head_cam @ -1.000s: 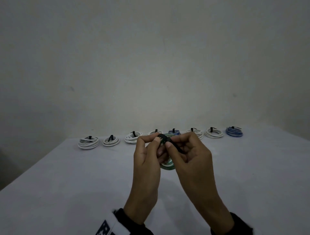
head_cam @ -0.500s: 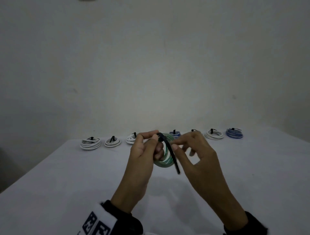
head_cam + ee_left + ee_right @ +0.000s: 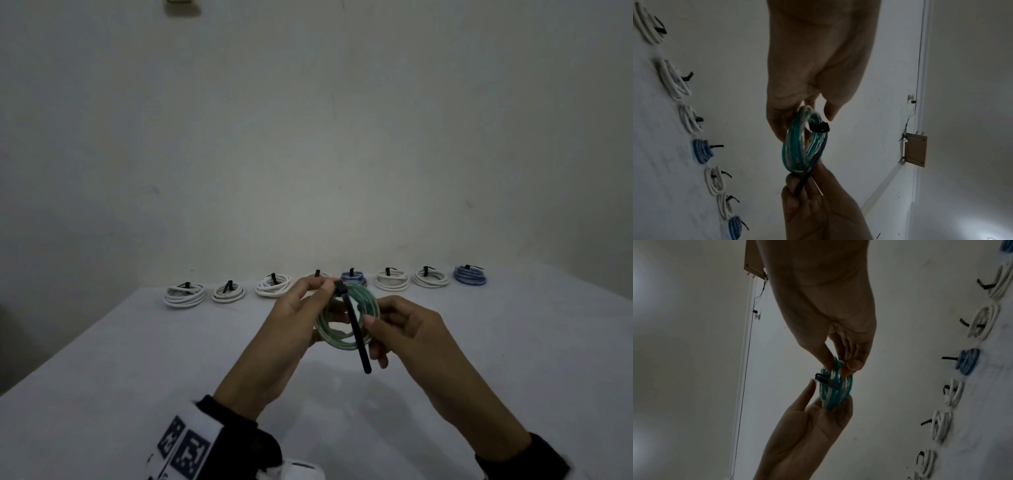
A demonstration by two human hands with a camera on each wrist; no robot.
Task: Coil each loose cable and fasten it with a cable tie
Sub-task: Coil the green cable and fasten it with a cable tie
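I hold a green coiled cable (image 3: 346, 337) upright above the white table (image 3: 137, 359). My left hand (image 3: 325, 294) grips the coil's left side, thumb on top next to the tie's head (image 3: 820, 128). A black cable tie (image 3: 358, 337) is looped tight round the top of the coil, and its long tail slants down toward me. My right hand (image 3: 370, 329) pinches that tail partway along; the left wrist view shows its fingers curled round the tail (image 3: 800, 185). The right wrist view shows the tie's band (image 3: 828, 382) crossing the green coil (image 3: 835, 392).
Along the table's far edge, against the wall, lies a row of several coiled cables with black ties: white ones (image 3: 185, 294) (image 3: 430, 277) and two blue ones (image 3: 470, 275) (image 3: 352, 275). A wooden board (image 3: 914, 150) hangs on the wall.
My right hand has drawn the tie's tail out, down and to the right, so the tail now sticks out long. The hands have moved apart and the coil shows between them.
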